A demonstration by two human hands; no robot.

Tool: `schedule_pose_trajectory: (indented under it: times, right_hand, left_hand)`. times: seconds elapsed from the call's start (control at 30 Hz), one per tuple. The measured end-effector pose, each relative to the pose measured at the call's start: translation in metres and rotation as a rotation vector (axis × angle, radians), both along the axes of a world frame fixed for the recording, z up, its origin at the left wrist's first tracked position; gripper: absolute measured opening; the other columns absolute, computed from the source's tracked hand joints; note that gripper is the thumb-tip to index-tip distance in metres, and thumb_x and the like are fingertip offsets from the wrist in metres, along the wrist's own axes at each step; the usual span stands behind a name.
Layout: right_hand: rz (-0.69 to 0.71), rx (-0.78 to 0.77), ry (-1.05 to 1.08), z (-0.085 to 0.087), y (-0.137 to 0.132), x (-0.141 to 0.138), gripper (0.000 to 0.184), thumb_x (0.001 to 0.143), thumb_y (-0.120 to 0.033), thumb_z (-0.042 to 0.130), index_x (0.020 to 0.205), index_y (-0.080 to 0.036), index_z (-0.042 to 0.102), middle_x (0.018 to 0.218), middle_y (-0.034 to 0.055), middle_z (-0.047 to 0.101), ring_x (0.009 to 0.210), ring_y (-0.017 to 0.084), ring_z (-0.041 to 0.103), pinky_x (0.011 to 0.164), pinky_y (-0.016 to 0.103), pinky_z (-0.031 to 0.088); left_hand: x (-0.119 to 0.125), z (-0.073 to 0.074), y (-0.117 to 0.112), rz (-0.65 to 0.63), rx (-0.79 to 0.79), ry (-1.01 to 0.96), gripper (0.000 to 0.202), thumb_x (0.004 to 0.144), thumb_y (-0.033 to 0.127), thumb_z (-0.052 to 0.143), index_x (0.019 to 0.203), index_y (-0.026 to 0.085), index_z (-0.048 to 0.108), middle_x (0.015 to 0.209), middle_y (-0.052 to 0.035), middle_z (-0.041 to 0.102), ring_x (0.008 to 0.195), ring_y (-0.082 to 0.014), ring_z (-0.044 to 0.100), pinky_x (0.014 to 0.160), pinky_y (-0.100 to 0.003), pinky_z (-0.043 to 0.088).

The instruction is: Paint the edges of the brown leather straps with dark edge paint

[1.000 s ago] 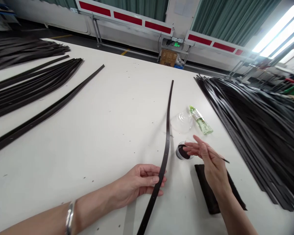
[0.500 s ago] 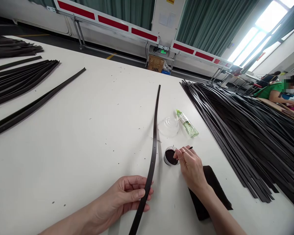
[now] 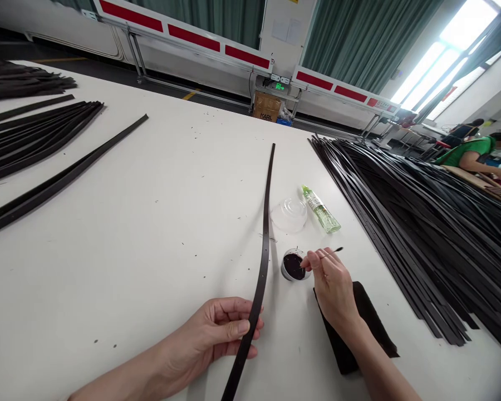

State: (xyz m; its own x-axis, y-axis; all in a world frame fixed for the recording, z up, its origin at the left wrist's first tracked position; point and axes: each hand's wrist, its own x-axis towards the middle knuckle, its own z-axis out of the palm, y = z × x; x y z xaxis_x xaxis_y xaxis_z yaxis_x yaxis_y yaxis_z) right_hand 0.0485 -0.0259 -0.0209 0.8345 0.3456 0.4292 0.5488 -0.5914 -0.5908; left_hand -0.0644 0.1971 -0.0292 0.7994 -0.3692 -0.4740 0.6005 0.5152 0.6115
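Observation:
Between thumb and fingers, my left hand (image 3: pixel 217 328) holds a long dark strap (image 3: pixel 264 267) with small holes along it. The strap curves away from me, its far end pointing across the table. My right hand (image 3: pixel 332 287) pinches a thin swab (image 3: pixel 338 250) with a dark tip sticking out to the right. Its other end points down at a small clear cup (image 3: pixel 293 268) of dark liquid; whether it touches the liquid I cannot tell. Partly under my right forearm lies a black cloth-like pad (image 3: pixel 371 314).
A clear round lid (image 3: pixel 289 216) and a green bottle (image 3: pixel 322 210) lie beyond the cup. Many dark straps (image 3: pixel 401 223) are heaped on the right; more strap bundles (image 3: pixel 45 133) lie at left. A person in green (image 3: pixel 471 153) sits far right.
My right hand has shifted slightly right and turned, and the swab's dark tip now stands farther out and higher. My left hand keeps its hold on the strap.

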Motion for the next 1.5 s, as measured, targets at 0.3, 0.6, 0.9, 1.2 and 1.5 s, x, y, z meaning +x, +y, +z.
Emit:
schedule_pose_trajectory:
  times: [0.3,0.6,0.9,1.2,1.5]
  right_hand:
    - [-0.09,0.57,0.463,0.01,0.004,-0.033,0.043,0.1,-0.046,0.044,0.075,-0.018,0.063,0.077,0.0048,0.062,0.073,0.018,0.057,0.071,0.031,0.047]
    - [0.357,0.35,0.045,0.011,0.022,-0.066,0.029,0.099,-0.007,0.034,0.089,-0.016,0.06,0.08,0.0044,0.061,0.076,0.016,0.056,0.073,0.034,0.044]
    - [0.468,0.281,-0.065,0.009,0.028,-0.064,0.03,0.091,0.005,0.037,0.098,-0.016,0.057,0.082,0.005,0.063,0.076,0.017,0.056,0.07,0.035,0.046]
    - [0.483,0.279,-0.052,0.009,0.029,-0.066,0.032,0.09,0.006,0.037,0.099,-0.016,0.057,0.083,0.005,0.064,0.076,0.018,0.057,0.07,0.035,0.046]
    - [0.495,0.241,-0.072,0.011,0.034,-0.065,0.027,0.093,0.002,0.038,0.097,-0.016,0.057,0.08,0.0044,0.064,0.074,0.017,0.058,0.067,0.033,0.047]
  left_hand:
    - [0.0,-0.001,0.0,0.039,-0.01,-0.028,0.02,0.079,0.02,0.077,0.097,0.014,0.073,0.095,-0.0077,0.068,0.088,-0.0166,0.06,0.084,-0.036,0.058]
    - [0.0,-0.008,-0.004,0.053,-0.082,-0.038,0.019,0.077,0.016,0.078,0.094,0.013,0.071,0.096,-0.01,0.071,0.086,-0.017,0.065,0.082,-0.037,0.059]
    - [-0.002,-0.007,-0.004,0.039,-0.084,-0.051,0.018,0.079,0.013,0.075,0.096,0.012,0.069,0.09,-0.0085,0.072,0.083,-0.0154,0.065,0.081,-0.036,0.059]
    - [-0.001,-0.004,-0.005,0.036,-0.081,-0.061,0.016,0.079,0.015,0.075,0.094,0.012,0.069,0.085,-0.0069,0.07,0.081,-0.0146,0.063,0.081,-0.036,0.059]
    - [-0.001,-0.003,-0.004,0.011,-0.078,-0.11,0.017,0.08,0.017,0.075,0.095,0.013,0.069,0.087,-0.0065,0.068,0.083,-0.0151,0.062,0.081,-0.036,0.058]
